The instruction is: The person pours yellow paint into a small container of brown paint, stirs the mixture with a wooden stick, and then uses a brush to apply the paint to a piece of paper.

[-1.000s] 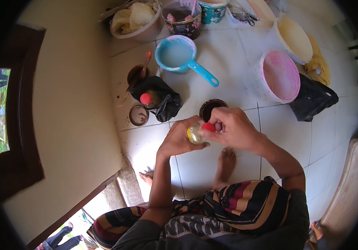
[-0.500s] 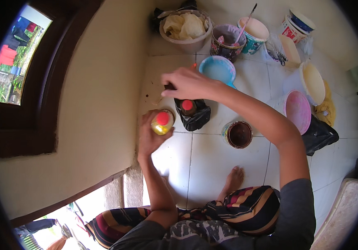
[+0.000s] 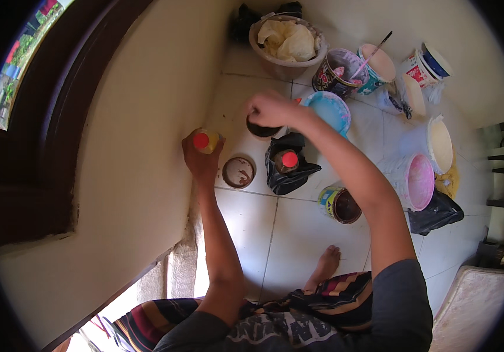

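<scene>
While the left hand (image 3: 202, 159) is wrapped around a small yellow bottle (image 3: 208, 141) with a red cap, holding it low against the base of the cream wall (image 3: 140, 117), the right hand (image 3: 271, 108) reaches farther out over the tiled floor (image 3: 290, 229). Its fingers are curled downward over the rim of a dark cup (image 3: 262, 127); whether this grip actually pinches anything, I cannot tell, since the knuckles hide the fingertips. The left grip is closed firmly on the bottle, thumb and fingers round its body, with the cap showing above them.

Just right of the left hand lies a round brown lid (image 3: 238, 172). Beside that sits a black bag (image 3: 288, 170) holding a second bottle (image 3: 289, 160) with a red cap. A blue scoop (image 3: 328, 110) lies just beyond the right wrist. Nearer the person stands an open paint can (image 3: 340, 204) with dark contents, and the person's bare foot (image 3: 324, 267) rests on the tiles close by.

Farther off, a tan basin (image 3: 285, 41) holds crumpled pale cloth. Near it stand a dark pail (image 3: 337, 73) and a pale pail (image 3: 376, 69) with a brush handle sticking out. A pink bucket (image 3: 411, 182) and a white bucket (image 3: 441, 136) stand to the right, with another black bag (image 3: 434, 212) beside the pink one. A dark window frame (image 3: 58, 111) fills the left.
</scene>
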`<state>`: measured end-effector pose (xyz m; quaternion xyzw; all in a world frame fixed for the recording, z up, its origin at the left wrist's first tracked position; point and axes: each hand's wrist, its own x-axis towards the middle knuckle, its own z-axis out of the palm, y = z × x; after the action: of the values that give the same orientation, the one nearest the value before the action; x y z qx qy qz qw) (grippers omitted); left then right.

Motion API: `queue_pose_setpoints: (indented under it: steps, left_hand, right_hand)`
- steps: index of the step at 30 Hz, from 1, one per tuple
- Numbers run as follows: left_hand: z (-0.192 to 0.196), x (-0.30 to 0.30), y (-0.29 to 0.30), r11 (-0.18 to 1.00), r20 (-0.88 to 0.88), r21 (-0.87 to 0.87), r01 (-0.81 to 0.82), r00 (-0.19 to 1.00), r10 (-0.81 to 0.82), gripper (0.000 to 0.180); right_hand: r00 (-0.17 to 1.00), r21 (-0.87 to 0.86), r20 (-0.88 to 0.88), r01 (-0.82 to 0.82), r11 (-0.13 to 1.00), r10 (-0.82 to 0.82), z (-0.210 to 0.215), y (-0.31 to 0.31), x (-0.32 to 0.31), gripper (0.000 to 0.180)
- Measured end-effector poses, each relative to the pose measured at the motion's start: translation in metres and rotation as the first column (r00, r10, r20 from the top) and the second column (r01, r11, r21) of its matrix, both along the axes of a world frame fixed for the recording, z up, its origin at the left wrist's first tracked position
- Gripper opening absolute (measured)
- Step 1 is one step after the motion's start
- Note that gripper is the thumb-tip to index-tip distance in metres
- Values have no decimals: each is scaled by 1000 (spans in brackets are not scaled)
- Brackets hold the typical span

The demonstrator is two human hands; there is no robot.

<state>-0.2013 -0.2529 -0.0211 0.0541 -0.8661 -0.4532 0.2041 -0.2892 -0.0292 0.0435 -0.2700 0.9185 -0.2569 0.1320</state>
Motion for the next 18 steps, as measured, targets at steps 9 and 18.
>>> queue_pose_setpoints:
  steps: [9,18]
  left_hand:
    - [-25,-28,9,990,65,131,51,996,-59,75]
    - [-20,30,39,981,-84,116,-153,983,164,74]
  right_hand:
    - [949,-381,47,305,873,-311,-7,61,37,22]
    - [872,-534,-22,404,743,-489,-20,76,57,17]
